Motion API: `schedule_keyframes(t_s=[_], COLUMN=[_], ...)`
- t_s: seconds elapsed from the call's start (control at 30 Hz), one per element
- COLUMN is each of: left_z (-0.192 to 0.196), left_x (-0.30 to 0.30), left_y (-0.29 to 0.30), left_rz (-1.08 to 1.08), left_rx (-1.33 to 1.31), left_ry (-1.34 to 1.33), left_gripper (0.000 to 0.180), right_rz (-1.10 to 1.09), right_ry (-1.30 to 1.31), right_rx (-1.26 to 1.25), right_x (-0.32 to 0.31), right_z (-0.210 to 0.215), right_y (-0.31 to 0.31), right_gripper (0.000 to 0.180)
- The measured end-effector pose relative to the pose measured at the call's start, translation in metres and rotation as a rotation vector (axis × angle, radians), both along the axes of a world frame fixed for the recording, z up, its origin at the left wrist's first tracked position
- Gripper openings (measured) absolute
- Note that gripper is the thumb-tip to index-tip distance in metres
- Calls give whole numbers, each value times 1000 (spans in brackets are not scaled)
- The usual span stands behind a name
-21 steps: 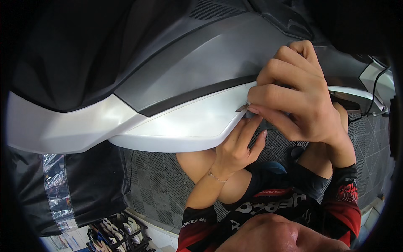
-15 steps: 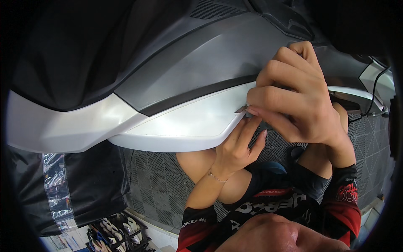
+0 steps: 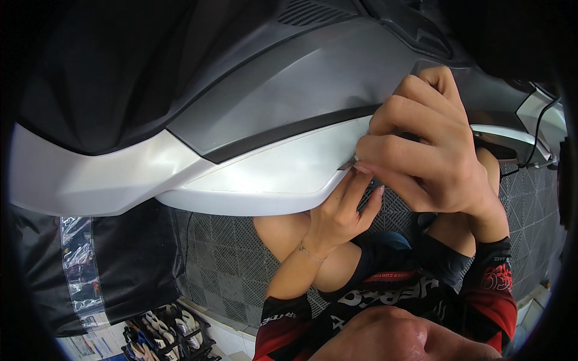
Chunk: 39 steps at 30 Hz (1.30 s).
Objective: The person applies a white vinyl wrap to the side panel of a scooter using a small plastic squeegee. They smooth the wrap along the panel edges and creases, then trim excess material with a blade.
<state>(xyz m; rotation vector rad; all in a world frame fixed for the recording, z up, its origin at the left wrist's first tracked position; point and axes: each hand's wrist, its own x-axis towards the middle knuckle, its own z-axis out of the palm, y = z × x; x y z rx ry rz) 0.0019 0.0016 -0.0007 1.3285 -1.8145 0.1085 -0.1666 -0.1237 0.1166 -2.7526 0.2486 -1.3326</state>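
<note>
A white body panel of a scooter or motorcycle runs across the middle, with a fine line along its upper and lower borders. My right hand is closed in a pinch at the panel's right end. Between its thumb and index finger a small thin metal blade pokes out, its tip at the panel's lower edge. Just below, my left hand rests against the underside of that edge. Its fingers are stretched and the thumb stands apart; fingertips near the blade are partly hidden.
Above the white panel sits a dark grey fairing with a black seam strip. A black cable hangs at the right. Black tiled flooring lies below. At lower left are a black cover with a clear strip and a shoe rack.
My right hand has shifted slightly down and right, and the blade has moved with it along the panel edge. The left hand stays nearly in place.
</note>
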Motion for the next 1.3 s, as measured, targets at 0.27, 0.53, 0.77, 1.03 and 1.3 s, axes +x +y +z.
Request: schedule_keyframes(t_s=[0.27, 0.53, 0.77, 1.03, 1.3], left_z=[1, 4, 1, 2, 1], left_x=[-1, -1, 0, 2, 1], left_y=[-4, -3, -5, -2, -3], left_rz=[-8, -18, -24, -20, -11], left_rx=[-38, -23, -22, 33, 8], left_ry=[9, 11, 13, 5, -4], left_gripper=[44, 42, 43, 42, 39], right_rz=[-7, -6, -4, 13, 5], right_ry=[-1, -10, 2, 0, -2], right_rx=[4, 4, 8, 18, 16], right_x=[-1, -1, -1, 2, 2], right_z=[-1, -2, -1, -1, 0], right_y=[-2, -1, -2, 0, 3], right_gripper=[17, 17, 17, 18, 18])
